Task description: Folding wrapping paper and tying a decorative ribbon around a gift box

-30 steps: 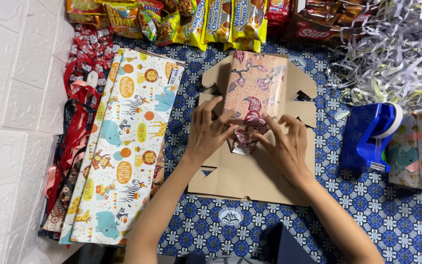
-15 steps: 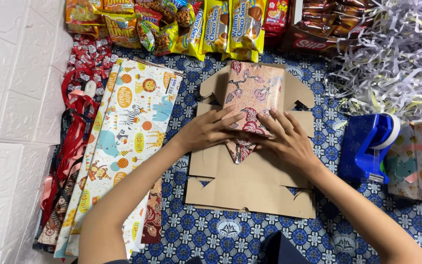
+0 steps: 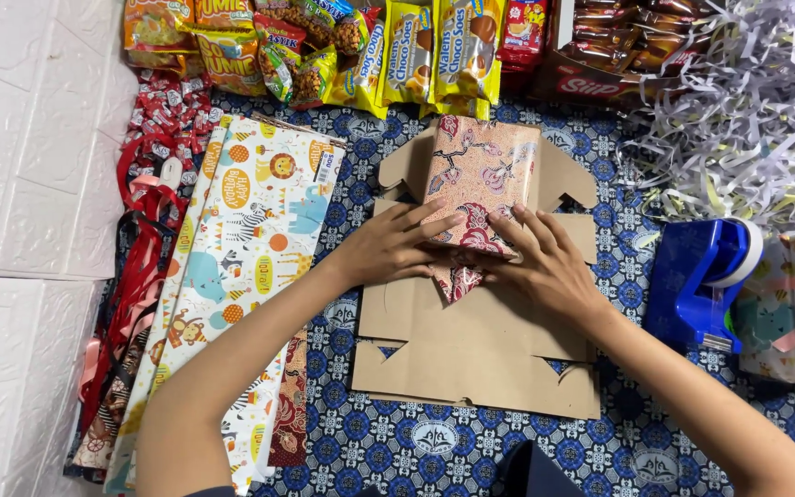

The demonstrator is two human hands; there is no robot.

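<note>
While the wrapped box (image 3: 482,179) lies lengthwise twelve-to-six on cardboard (image 3: 480,345), left hand (image 3: 396,248) and right hand (image 3: 545,262) press its six-o'clock end, fingers spread flat.

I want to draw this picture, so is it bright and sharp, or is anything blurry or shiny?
Head view: bright, even light from above; soft shadows under the left hand and right hand on the cardboard. The wrapped box looks sharp. Small glare on the snack packets and tape dispenser. The picture's edges bend slightly.
</note>
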